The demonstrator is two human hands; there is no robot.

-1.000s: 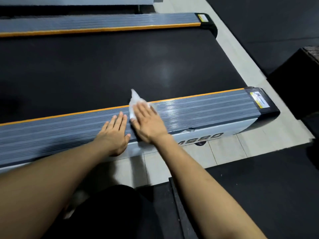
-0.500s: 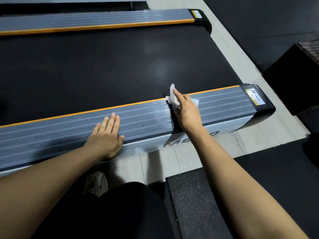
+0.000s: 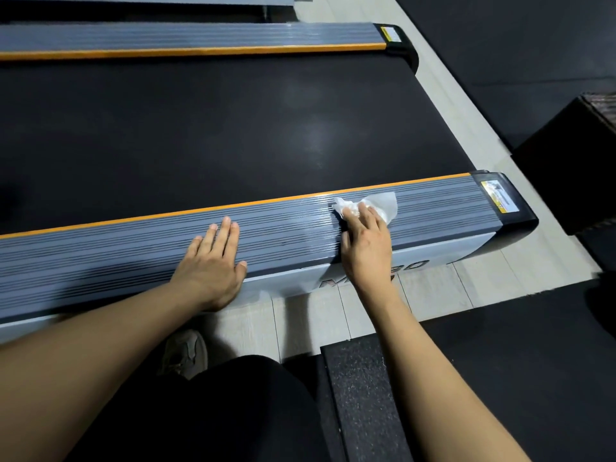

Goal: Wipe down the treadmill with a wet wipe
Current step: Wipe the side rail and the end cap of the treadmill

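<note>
Observed: the right hand lies on the near side rail of the treadmill, toward the rail's right end, just short of the black end cap. Its fingers press a white wet wipe flat against the ribbed grey top of the rail. The wipe is bunched under the fingertips, and a loose flap spreads out beyond them toward the end cap. The fingers look fairly straight and pressing rather than curled round the wipe; whether the thumb pinches an edge cannot be told.

The left hand rests flat and released on the same rail, well left of the wipe, fingers extended, holding nothing. It appears to serve as a brace.

Handling assessment: the wipe is thin, limp and very light. Being damp, it should cling to the rail, yet it will fold or roll on itself when dragged across the ribs. Control is best taken at the bunched middle, under several fingertips, with downward pressure; the free flap offers no hold.

Condition of work: wiping of the near rail is in hand. The stretch between wipe and end cap, the belt and the far rail cannot be judged as wiped or not.

Also present: a shoe on the tiled floor beside the rail.
</note>
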